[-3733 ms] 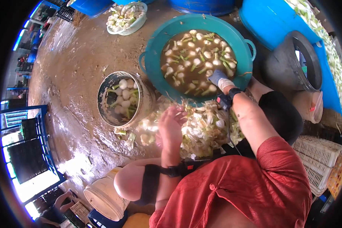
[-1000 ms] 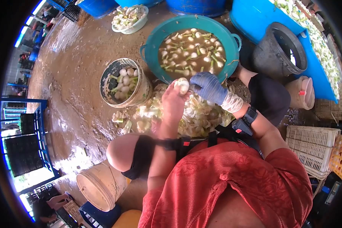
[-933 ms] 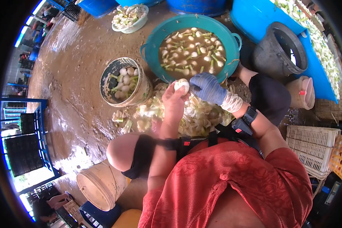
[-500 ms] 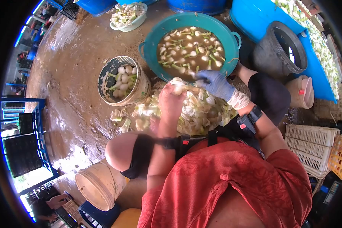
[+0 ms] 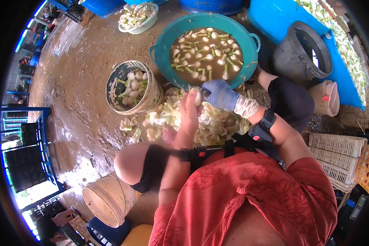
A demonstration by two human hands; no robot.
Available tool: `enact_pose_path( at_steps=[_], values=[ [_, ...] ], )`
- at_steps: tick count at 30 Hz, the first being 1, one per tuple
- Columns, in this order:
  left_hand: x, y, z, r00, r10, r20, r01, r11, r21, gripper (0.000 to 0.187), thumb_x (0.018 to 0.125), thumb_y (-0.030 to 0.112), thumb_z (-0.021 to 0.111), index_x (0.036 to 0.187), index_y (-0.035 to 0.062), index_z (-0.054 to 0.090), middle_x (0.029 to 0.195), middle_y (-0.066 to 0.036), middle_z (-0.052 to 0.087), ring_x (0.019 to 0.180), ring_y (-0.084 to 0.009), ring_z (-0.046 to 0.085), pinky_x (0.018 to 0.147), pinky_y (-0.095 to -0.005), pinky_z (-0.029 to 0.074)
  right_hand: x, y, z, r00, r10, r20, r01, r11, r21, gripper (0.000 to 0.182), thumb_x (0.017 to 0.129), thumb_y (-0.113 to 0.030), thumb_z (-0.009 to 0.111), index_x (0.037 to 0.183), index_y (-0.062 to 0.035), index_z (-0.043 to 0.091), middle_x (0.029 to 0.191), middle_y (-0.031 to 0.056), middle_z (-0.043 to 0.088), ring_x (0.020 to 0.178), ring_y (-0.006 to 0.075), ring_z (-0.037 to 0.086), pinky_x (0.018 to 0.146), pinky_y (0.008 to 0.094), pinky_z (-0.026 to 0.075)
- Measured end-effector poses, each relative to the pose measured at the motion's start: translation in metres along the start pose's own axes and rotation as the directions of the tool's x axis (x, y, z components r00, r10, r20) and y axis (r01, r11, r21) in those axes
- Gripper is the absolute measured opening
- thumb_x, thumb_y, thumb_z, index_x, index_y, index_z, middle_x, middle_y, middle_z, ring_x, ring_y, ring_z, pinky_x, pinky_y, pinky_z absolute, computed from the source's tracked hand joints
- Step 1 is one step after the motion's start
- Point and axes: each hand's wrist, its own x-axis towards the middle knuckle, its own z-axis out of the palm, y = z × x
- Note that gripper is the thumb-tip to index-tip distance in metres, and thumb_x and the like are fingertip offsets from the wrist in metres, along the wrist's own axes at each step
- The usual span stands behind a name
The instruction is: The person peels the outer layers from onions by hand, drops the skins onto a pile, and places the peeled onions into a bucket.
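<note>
My bare left hand (image 5: 190, 107) is closed round a white bulb (image 5: 198, 96) just below the near rim of the green tub. From the right, my right hand (image 5: 221, 94), in a blue glove, is closed against the bulb's side; whether it pinches anything else is hidden. Under both hands lies a heap of pale peelings and leaves (image 5: 217, 123). The green tub (image 5: 162, 41) holds brown water with several bulbs with green stems floating in it. Left of the heap, a round bucket (image 5: 149, 100) contains several white bulbs.
A pale bowl of peelings (image 5: 151, 22) stands at the back. At right are a dark grey bucket (image 5: 289, 61), a blue sheet with peelings (image 5: 342, 76), a pinkish bucket (image 5: 320, 100) and white crates (image 5: 336, 158). Near my left knee is a lidded bucket (image 5: 106, 201).
My right hand has moved left and down, its fingers now closed at the bulb. My left hand has turned more upright, and the bulb shows more clearly.
</note>
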Motion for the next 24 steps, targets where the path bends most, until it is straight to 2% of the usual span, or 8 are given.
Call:
enact_pose_path(
  at_steps=[4,8,10,11,12,16,18,24],
  values=[
    [-0.003,0.006,0.003,0.998,0.054,-0.015,-0.052,0.989,0.136,0.033,0.087,0.035,0.055,0.09,0.0028,0.055,0.068,-0.002,0.05,0.046,-0.0064,0.037,0.04,-0.0197,0.024,0.001,0.018,0.012,0.992,0.11,0.059,-0.118,0.981,0.154,0.016,0.073,-0.019,0.061,0.072,-0.0024,0.06,0.068,0.0205,0.059,0.067,0.0366,0.06,0.063,0.0433,0.047],
    [-0.013,0.014,0.022,0.983,0.154,0.096,-0.159,0.986,0.044,0.035,0.085,0.038,0.056,0.085,0.0021,0.056,0.064,-0.001,0.048,0.046,-0.0053,0.037,0.039,-0.02,0.024,-0.012,0.049,0.028,0.941,-0.176,0.289,0.23,0.959,-0.166,0.012,0.079,-0.01,0.056,0.08,-0.0018,0.065,0.077,0.0175,0.064,0.068,0.0271,0.063,0.064,0.0342,0.048],
    [-0.007,0.007,0.006,0.987,0.137,0.078,-0.142,0.987,0.069,0.038,0.085,0.04,0.056,0.084,0.0023,0.056,0.062,-0.002,0.049,0.046,-0.0061,0.038,0.039,-0.0203,0.024,-0.023,0.039,0.02,0.999,-0.041,0.02,0.028,0.9,0.434,0.014,0.082,-0.013,0.059,0.083,-0.0016,0.066,0.075,0.0115,0.065,0.067,0.0174,0.061,0.066,0.0295,0.048],
    [-0.005,0.01,0.004,0.994,0.093,0.066,-0.096,0.995,0.039,0.038,0.085,0.041,0.056,0.085,0.0024,0.056,0.063,-0.002,0.05,0.046,-0.0069,0.039,0.039,-0.0205,0.024,-0.025,0.029,0.01,0.939,0.281,0.197,-0.328,0.57,0.753,0.021,0.084,-0.021,0.062,0.085,-0.001,0.066,0.074,0.0075,0.063,0.068,0.012,0.057,0.068,0.0278,0.047],
    [-0.004,0.012,0.003,0.997,0.048,0.058,-0.049,0.999,0.014,0.039,0.085,0.042,0.055,0.086,0.0024,0.057,0.064,-0.003,0.051,0.046,-0.0076,0.039,0.039,-0.0206,0.024,-0.023,0.023,0.003,0.939,0.282,0.198,-0.33,0.567,0.755,0.021,0.084,-0.021,0.062,0.085,-0.001,0.066,0.074,0.0075,0.063,0.068,0.012,0.057,0.068,0.0278,0.047],
    [0.002,0.004,0.005,0.998,0.044,0.052,-0.045,0.999,0.024,0.042,0.085,0.045,0.056,0.083,0.0035,0.056,0.065,-0.003,0.052,0.046,-0.0093,0.041,0.038,-0.0211,0.026,-0.011,0.016,-0.019,0.954,0.134,0.269,-0.258,0.824,0.505,0.028,0.081,-0.03,0.066,0.086,-0.0018,0.066,0.071,0.0117,0.063,0.066,0.0192,0.061,0.064,0.0336,0.047],
    [0.001,0.003,0.006,1.0,-0.001,0.017,0.0,0.998,0.057,0.042,0.083,0.045,0.059,0.084,0.0034,0.057,0.066,-0.003,0.052,0.047,-0.0089,0.042,0.038,-0.0207,0.026,-0.007,0.012,-0.019,0.982,-0.05,0.184,0.011,0.979,0.206,0.027,0.078,-0.028,0.067,0.084,-0.0014,0.065,0.067,0.0177,0.06,0.064,0.0315,0.06,0.062,0.0392,0.047],
    [0.001,-0.004,0.007,0.993,-0.063,-0.101,0.079,0.983,0.167,0.042,0.072,0.036,0.076,0.091,0.0025,0.06,0.068,0.002,0.05,0.049,-0.0055,0.041,0.04,-0.018,0.027,-0.009,0.004,-0.01,0.991,-0.059,0.122,0.067,0.996,-0.065,0.023,0.076,-0.025,0.063,0.072,-0.0033,0.058,0.067,0.0185,0.058,0.066,0.0378,0.058,0.061,0.0455,0.045]
  ],
)
